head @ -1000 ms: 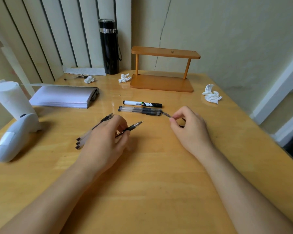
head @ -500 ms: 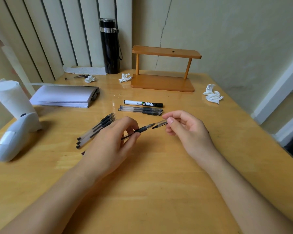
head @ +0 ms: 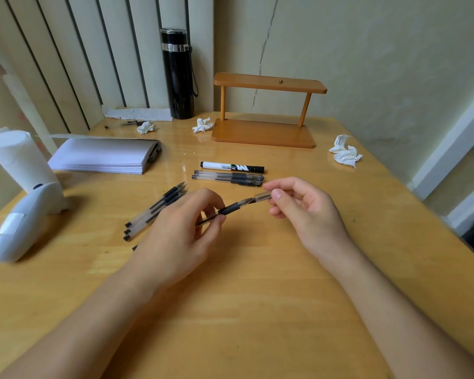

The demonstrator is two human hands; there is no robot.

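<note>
My left hand [head: 181, 231] grips a clear gel pen [head: 230, 208] with a black rubber grip, its tip pointing right. My right hand [head: 304, 212] pinches a clear pen cap [head: 262, 197] between thumb and fingers, and the cap's mouth sits right at the pen's tip. Both are held just above the wooden table [head: 244, 310]. Three uncapped pens [head: 159, 209] lie side by side left of my left hand. Capped pens [head: 227, 178] lie beyond my hands, beside a white marker [head: 230, 167].
A black flask [head: 178, 75] and a wooden shelf stand [head: 266, 110] are at the back. A stack of paper [head: 104, 155], a paper roll [head: 17, 157] and a white device [head: 25, 220] sit at the left. Crumpled tissues [head: 345, 151] lie at the right.
My right hand picked the cap up from the table near the capped pens and brought it left to the pen's tip. My left hand lifted the pen and moved it right.
</note>
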